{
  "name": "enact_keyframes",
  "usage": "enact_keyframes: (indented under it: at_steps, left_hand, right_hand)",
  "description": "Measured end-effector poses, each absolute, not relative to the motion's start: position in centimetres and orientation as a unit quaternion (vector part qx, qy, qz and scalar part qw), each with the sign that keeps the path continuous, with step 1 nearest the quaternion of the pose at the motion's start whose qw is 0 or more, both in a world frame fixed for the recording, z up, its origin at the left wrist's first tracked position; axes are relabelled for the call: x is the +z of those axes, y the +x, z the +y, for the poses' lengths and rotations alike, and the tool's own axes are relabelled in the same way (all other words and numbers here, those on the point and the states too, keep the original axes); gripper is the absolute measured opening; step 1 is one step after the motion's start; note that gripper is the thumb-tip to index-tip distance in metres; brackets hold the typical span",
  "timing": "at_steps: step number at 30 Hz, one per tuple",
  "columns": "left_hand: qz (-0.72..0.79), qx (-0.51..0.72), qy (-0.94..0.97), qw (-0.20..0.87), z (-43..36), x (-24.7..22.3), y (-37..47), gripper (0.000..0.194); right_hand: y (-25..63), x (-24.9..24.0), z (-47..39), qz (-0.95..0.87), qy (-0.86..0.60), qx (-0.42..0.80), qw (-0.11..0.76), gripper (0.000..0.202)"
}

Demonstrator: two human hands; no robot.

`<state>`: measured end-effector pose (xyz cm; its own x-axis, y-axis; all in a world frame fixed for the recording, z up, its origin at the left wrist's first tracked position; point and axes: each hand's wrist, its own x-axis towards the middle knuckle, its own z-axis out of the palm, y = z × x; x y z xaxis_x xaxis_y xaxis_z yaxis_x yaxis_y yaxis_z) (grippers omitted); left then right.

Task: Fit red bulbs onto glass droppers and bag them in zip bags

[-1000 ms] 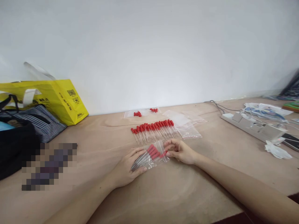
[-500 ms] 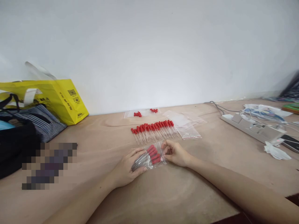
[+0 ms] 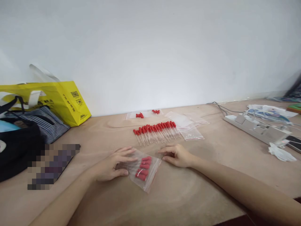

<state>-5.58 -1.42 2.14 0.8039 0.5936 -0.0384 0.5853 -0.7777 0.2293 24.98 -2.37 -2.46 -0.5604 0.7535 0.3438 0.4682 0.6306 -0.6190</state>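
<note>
A clear zip bag [image 3: 152,172] with several red-tipped sticks in it lies on the wooden table [image 3: 188,191]. My left hand [image 3: 113,164] has its fingers spread, with the fingertips at the bag's left end. To the right of the bag rests my right hand [image 3: 177,155], its fingers loosely curled and apart, holding nothing. Beyond both hands is a row of loose red-tipped sticks [image 3: 156,131]. Flat clear bags [image 3: 192,133] lie at the right end of that row. Farther back, two small groups of red tips [image 3: 139,115] show in clear bags.
At the left stand a yellow bag [image 3: 70,103], a striped pouch [image 3: 50,125] and a black bag [image 3: 21,150], with a pixelated object nearby. On the right are a white power strip [image 3: 254,130], cables, a phone and crumpled tissue [image 3: 281,152]. A wall rises behind.
The filled bag now lies lower and turned, its opening end toward the lower right. My left hand has moved left and spread its fingers. My right hand has let go of the bag.
</note>
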Motion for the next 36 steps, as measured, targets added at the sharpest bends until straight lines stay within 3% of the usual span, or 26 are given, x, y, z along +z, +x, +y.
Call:
enact_keyframes:
  at_steps: [4,9,13,17,26,33,36]
  left_hand:
    - [0.419,0.057,0.905,0.043,0.4,1.4,-8.7,0.039]
    - [0.523,0.15,0.839,-0.006,0.7,0.3,-9.5,0.044]
    - [0.487,0.162,0.858,0.025,-2.2,0.0,-7.9,0.047]
    - [0.432,0.151,0.888,0.042,-4.5,-0.7,-6.8,0.066]
    - [0.384,0.218,0.896,0.043,-2.4,-0.2,-7.3,0.057]
    - [0.339,0.229,0.912,0.004,-3.7,-0.1,-7.4,0.022]
    - [0.34,0.248,0.907,-0.022,-3.1,-0.4,-7.3,0.018]
  right_hand:
    - [22.3,-1.8,-2.1,-0.896,-0.308,0.177,0.266,0.036]
    - [18.8,-2.2,-0.7,-0.9,-0.322,0.124,0.268,0.024]
    - [18.1,-2.5,-0.3,-0.899,-0.33,0.088,0.273,0.025]
    - [19.0,-2.3,-1.0,-0.918,-0.271,0.103,0.27,0.035]
    - [18.5,-2.7,0.0,-0.926,-0.267,0.036,0.265,0.025]
    - [17.4,-2.8,1.6,-0.934,-0.241,-0.121,0.234,0.022]
    - [16.9,-2.9,2.1,-0.933,-0.236,-0.155,0.224,0.024]
